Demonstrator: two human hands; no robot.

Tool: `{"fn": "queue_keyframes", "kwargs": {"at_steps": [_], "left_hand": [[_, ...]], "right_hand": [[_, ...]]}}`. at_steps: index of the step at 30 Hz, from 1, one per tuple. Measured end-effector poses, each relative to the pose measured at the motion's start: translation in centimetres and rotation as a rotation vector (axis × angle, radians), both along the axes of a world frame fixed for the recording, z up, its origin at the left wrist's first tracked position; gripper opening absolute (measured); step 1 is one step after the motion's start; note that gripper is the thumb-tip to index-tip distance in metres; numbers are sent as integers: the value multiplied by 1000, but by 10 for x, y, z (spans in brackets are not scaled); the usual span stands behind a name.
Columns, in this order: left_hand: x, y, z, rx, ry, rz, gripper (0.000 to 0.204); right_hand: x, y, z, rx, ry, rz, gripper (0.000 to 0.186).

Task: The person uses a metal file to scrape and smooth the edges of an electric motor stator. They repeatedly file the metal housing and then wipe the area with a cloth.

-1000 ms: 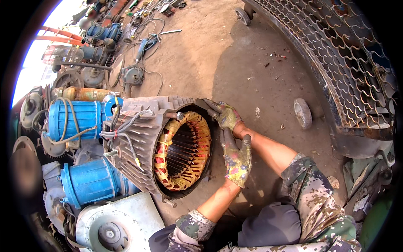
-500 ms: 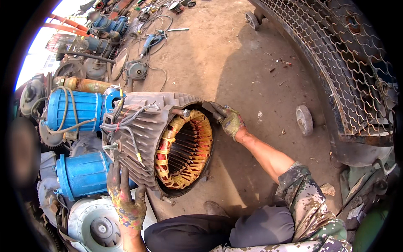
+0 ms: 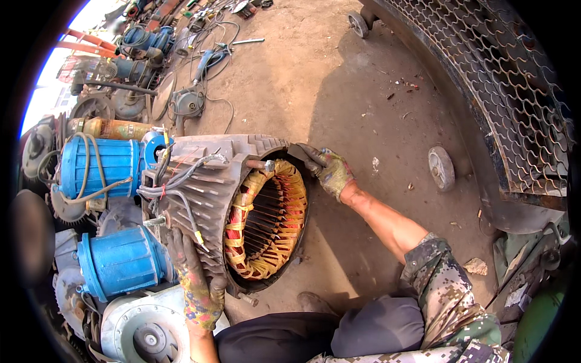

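Note:
A grey finned electric motor housing lies on its side in front of me, its open end turned to the right. Inside sits a ring of copper windings bound with yellowish tape. My left hand, in a patterned, dirty glove, lies against the lower left fins with its fingers stretched out. At the upper right of the open end, my gloved right hand is closed at the housing's rim; its blackened fingertips meet a dark flat edge there. Grey cable leads with yellow ends hang over the fins.
Two blue motors and a pale round fan casing crowd the left side. A blue corded power tool and loose cables lie farther off. At right stands a metal mesh frame, with a grey wheel beside it.
My left hand has moved right and slightly down, from beside the fins onto them. The right hand stays at the rim. The view has shifted slightly.

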State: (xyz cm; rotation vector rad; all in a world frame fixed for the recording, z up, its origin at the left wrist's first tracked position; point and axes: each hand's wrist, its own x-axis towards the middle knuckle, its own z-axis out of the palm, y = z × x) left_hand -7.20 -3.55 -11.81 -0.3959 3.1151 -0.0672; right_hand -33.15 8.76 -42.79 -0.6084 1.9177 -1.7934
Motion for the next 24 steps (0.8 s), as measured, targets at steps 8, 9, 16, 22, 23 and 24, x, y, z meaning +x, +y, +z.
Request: {"fn": "queue_keyframes", "kwargs": {"at_steps": [8, 9, 16, 22, 23, 24], "left_hand": [[-2, -3, -1, 98, 1, 68, 92], [1, -5, -1, 108, -1, 84, 91], [-13, 9, 4, 154, 85, 66, 91], [-2, -1, -1, 163, 80, 61, 92], [-4, 3, 2, 159, 80, 53, 93], [-8, 6, 5, 151, 84, 41, 93]], "right_hand": [[6, 6, 3, -138, -155, 62, 43], [9, 2, 7, -40, -59, 48, 44], [7, 11, 6, 123, 99, 37, 45], [0, 8, 21, -148, -252, 142, 43], [-6, 17, 36, 175, -8, 160, 42], [-9, 13, 34, -164, -283, 109, 43]]}}
